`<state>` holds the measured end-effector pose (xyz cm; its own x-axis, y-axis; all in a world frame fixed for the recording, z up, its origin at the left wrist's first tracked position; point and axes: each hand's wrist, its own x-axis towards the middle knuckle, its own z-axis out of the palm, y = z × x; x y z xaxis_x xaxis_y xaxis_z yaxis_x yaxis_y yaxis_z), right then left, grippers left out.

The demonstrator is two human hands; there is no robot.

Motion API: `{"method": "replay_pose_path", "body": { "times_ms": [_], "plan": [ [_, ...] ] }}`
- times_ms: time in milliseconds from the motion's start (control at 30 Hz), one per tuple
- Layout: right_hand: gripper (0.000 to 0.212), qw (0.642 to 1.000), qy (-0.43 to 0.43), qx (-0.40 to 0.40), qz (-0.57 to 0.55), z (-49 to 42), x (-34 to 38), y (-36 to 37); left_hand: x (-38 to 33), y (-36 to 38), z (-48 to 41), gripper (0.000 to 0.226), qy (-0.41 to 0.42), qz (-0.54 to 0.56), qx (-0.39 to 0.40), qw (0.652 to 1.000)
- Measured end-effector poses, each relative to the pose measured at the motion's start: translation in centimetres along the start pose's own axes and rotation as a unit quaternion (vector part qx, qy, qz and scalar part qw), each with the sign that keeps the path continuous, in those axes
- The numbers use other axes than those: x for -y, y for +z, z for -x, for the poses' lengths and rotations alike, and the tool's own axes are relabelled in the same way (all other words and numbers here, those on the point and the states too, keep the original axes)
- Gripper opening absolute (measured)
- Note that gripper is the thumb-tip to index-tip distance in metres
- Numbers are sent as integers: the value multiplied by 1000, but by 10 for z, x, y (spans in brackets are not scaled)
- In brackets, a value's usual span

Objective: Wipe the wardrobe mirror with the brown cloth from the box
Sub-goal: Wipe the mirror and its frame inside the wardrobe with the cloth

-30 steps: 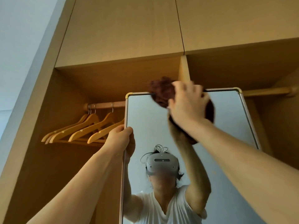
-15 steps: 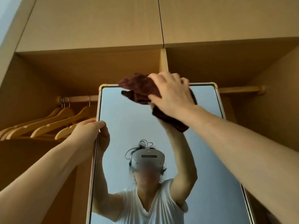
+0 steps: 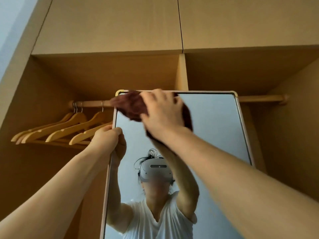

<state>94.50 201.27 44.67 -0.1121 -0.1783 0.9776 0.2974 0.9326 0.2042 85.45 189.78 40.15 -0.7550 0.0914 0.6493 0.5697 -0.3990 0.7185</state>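
Note:
The wardrobe mirror (image 3: pixel 212 128) stands tall in a pale rounded frame before the open wooden wardrobe. My right hand (image 3: pixel 160 114) presses the bunched brown cloth (image 3: pixel 131 106) against the glass at the mirror's top left corner, fingers curled over the cloth. My left hand (image 3: pixel 107 137) grips the mirror's left frame edge a little below that corner. The glass reflects a person in a white shirt with both arms raised.
Several wooden hangers (image 3: pixel 57 128) hang on the rail (image 3: pixel 89 103) left of the mirror. The rail's other part (image 3: pixel 262 99) runs to the right. Closed upper cabinet doors (image 3: pixel 110 25) sit above. A pale wall (image 3: pixel 10 19) shows at the far left.
My right hand has carried the cloth leftward along the top of the mirror, from its middle to the top left corner. My left hand keeps its hold on the frame.

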Motion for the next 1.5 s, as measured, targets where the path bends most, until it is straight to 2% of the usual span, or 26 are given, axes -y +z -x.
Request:
{"method": "replay_pose_path", "body": {
  "times_ms": [100,167,300,367,433,533,667,700,767,833,867,933,1033,1100,1200,1267,1400,1500],
  "plan": [
    [50,991,-127,17,-27,6,10,3,1,-1,-5,9,-4,-24,-14,1000],
    [52,989,-148,23,-20,-3,-9,1,-2,0,-2,16,-6,-11,-14,1000],
    [51,1000,-14,-7,1,-30,-36,-5,-2,4,1,21,-4,-13,4,1000],
    [49,1000,12,-24,16,-31,-27,-1,-4,2,2,21,3,-11,2,1000],
    [47,999,5,-40,12,-13,-17,3,-3,4,5,25,0,-2,1,1000],
    [46,994,-87,-62,-8,33,-10,10,-8,3,10,29,6,-16,8,1000],
    [51,989,-147,-14,7,46,-12,4,-15,0,20,30,5,-47,11,999],
    [51,990,-141,6,18,34,-13,0,-16,0,22,29,10,-46,7,999],
    [51,996,-76,40,10,4,-13,-7,-17,-1,24,26,-7,-21,3,1000],
    [50,1000,-7,24,6,-19,-10,-10,-17,-3,25,23,-37,-16,25,999],
    [49,1000,1,11,25,-22,-5,-10,-18,-4,25,23,-45,-11,34,998],
    [46,999,-24,-22,42,-7,5,-6,-16,-6,21,25,-40,-7,34,999],
    [44,995,-79,-69,0,44,16,4,-14,-8,19,26,-9,-28,31,999],
    [43,995,-83,-53,-8,65,18,9,-13,-8,21,25,-8,-43,28,999],
    [43,994,-111,-7,5,47,8,-1,-17,-5,26,20,-16,-21,23,999],
    [43,994,-101,10,27,21,3,-7,-19,-7,24,16,-35,1,29,999],
    [40,995,-42,0,90,-5,16,-9,-15,-17,24,20,-69,-52,66,994],
    [37,996,-53,-6,65,28,28,-1,-13,-18,34,25,-92,38,51,994]
  ]
}}
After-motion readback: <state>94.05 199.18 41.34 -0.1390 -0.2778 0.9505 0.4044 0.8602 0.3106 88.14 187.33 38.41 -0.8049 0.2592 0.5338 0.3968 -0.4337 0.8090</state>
